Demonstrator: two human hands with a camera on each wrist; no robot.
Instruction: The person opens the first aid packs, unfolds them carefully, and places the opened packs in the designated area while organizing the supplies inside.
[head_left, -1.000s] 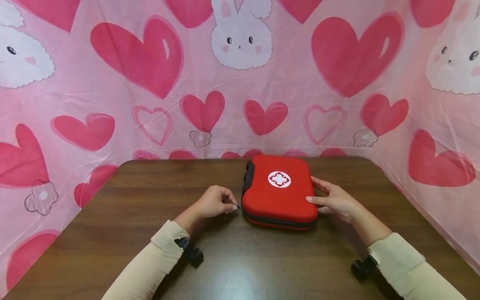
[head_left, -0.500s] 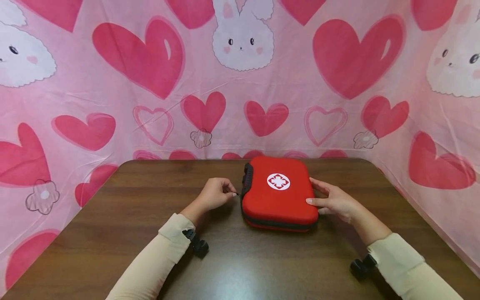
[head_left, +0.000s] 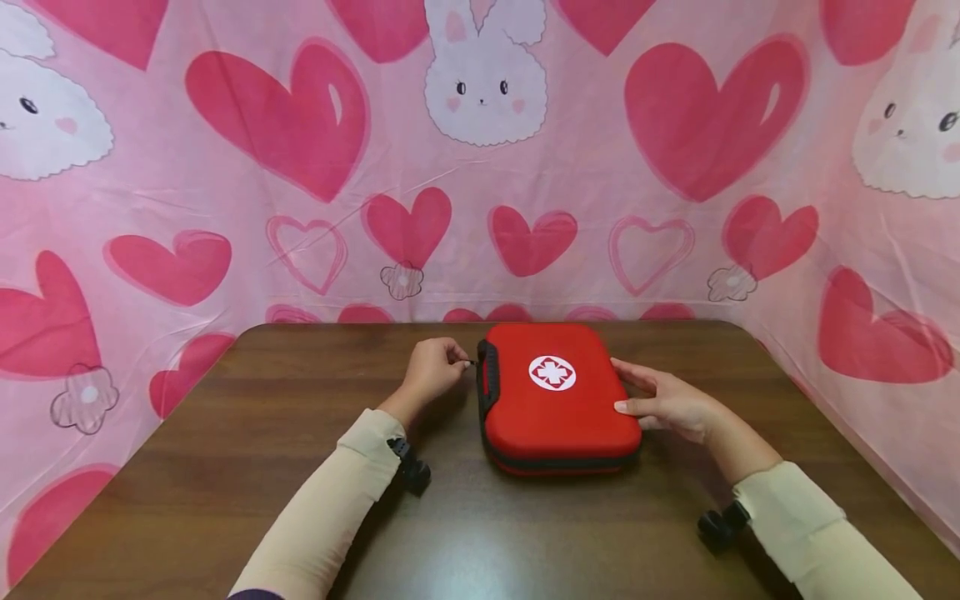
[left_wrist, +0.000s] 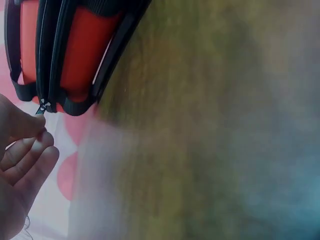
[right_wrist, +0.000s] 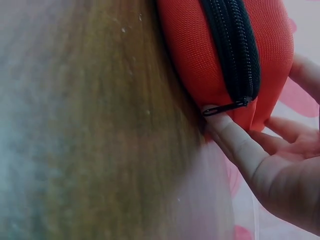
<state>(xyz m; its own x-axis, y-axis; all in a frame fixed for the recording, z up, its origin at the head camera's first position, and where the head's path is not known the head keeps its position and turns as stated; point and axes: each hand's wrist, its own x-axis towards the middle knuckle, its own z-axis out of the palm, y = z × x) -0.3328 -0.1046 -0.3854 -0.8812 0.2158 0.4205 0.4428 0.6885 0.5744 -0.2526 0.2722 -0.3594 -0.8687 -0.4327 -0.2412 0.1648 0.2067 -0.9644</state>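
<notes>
A red first-aid case (head_left: 558, 417) with a white cross emblem lies flat on the table, its black handle (head_left: 489, 375) facing left. Beside the handle, my left hand (head_left: 435, 367) pinches a small zipper pull (left_wrist: 41, 108) between thumb and finger. The zipper (left_wrist: 46, 55) appears along the case's side in the left wrist view. At the opposite side, my right hand (head_left: 678, 406) holds the case, with fingers spread against its edge. A second zipper pull (right_wrist: 223, 108) lies over one right fingertip in the right wrist view. The case's inside is hidden.
The brown wooden table (head_left: 300, 450) extends around the case. A pink cloth (head_left: 480, 175) with hearts and rabbits hangs behind the table and along its sides. Each wrist carries a small black camera (head_left: 414, 473).
My left hand has moved the zipper pull from the case's front left corner toward the back, along the handle side. The case has turned slightly and slid a little toward me. My right hand keeps holding it.
</notes>
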